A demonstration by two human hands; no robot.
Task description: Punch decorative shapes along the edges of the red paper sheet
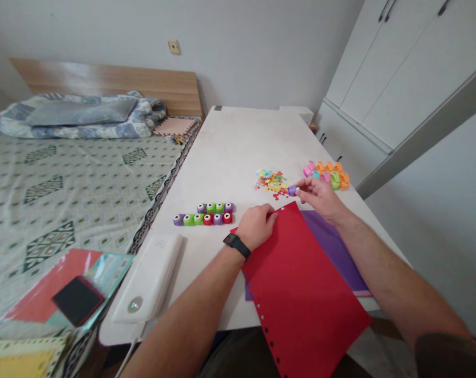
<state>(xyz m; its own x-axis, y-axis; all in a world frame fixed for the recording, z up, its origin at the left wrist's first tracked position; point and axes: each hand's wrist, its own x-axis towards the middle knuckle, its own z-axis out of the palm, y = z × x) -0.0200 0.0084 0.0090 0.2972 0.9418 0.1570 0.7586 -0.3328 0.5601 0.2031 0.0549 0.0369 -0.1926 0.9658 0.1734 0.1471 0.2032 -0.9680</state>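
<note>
A red sheet of paper (pixel 304 278) lies slanted across the table's near edge, with a row of small punched holes along its left side. My left hand (pixel 257 226) pinches the sheet near its top edge. In my right hand (pixel 316 197) is a small purple craft punch (pixel 292 190), held between thumb and fingers just above the sheet's top corner. Beyond it lies a heap of colourful paper cutouts (pixel 271 180), with red ones nearest the punch. Purple paper (pixel 332 252) shows under the red sheet.
Two rows of small craft punches (pixel 208 218) stand left of my left hand. Several orange, pink and green punches (pixel 327 173) sit at the right. A white device with a cable (pixel 149 278) lies on the white table (pixel 257 136). A bed (pixel 84 178) adjoins the left side; cabinets (pixel 363 89) stand right.
</note>
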